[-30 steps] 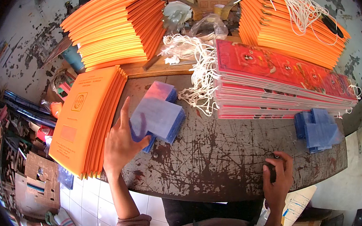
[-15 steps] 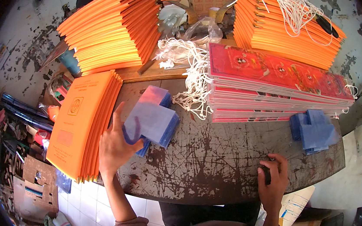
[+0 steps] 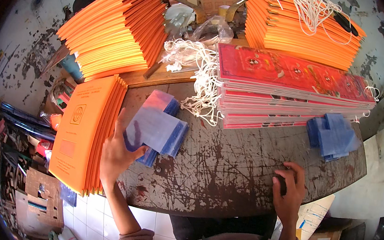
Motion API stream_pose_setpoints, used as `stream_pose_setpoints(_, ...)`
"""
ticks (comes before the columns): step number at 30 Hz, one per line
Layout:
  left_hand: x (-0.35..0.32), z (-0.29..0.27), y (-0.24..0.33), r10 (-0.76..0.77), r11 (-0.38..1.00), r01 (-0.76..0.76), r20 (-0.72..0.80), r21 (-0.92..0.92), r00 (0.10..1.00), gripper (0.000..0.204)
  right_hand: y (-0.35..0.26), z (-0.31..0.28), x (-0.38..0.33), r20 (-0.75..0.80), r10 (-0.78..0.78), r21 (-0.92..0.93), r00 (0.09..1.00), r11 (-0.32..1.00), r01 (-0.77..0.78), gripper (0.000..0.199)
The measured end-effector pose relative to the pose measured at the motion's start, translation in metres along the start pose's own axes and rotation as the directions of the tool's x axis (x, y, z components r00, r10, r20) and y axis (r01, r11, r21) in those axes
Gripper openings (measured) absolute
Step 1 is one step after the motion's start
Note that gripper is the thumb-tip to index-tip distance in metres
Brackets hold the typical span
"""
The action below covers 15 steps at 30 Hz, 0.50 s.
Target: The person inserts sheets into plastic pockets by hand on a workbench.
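left hand (image 3: 115, 155) is way closer to the blue sleeves (image 3: 156, 129) just right of its spread fingers (image 3: 118, 130), right hand (image 3: 289, 194) kinda loosely curled

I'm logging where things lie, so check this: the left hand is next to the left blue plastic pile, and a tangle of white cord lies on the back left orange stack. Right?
One slip: the tangle of white cord lies on the back right orange stack, not the left one, as the head view shows. The left hand is next to the left blue plastic pile.
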<state>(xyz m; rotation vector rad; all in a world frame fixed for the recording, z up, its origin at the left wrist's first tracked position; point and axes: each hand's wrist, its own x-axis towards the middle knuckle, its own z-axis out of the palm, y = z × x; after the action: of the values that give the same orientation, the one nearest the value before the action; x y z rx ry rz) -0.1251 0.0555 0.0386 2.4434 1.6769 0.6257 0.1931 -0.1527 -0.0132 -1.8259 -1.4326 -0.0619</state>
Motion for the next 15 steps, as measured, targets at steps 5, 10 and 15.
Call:
stream_pose_setpoints(5, -0.022, -0.005, 0.02, -0.18, 0.976, 0.19, -0.097, 0.107, 0.979, 0.11, 0.0, 0.001, -0.002, 0.004, 0.031, 0.022, 1.0, 0.999, -0.031, 0.019)
stream_pose_setpoints(10, -0.061, -0.01, 0.029, -0.033, 0.993, 0.062, -0.271, 0.098, 0.962, 0.103, -0.007, -0.001, -0.004, 0.003, -0.025, -0.014, 1.0, 1.0, 0.025, 0.029)
stream_pose_setpoints(15, -0.097, 0.003, 0.058, 0.103, 0.985, -0.136, -0.269, -0.107, 0.957, 0.093, -0.065, 0.021, -0.013, 0.317, 0.147, 0.927, 0.937, 0.161, -0.339, 0.063)
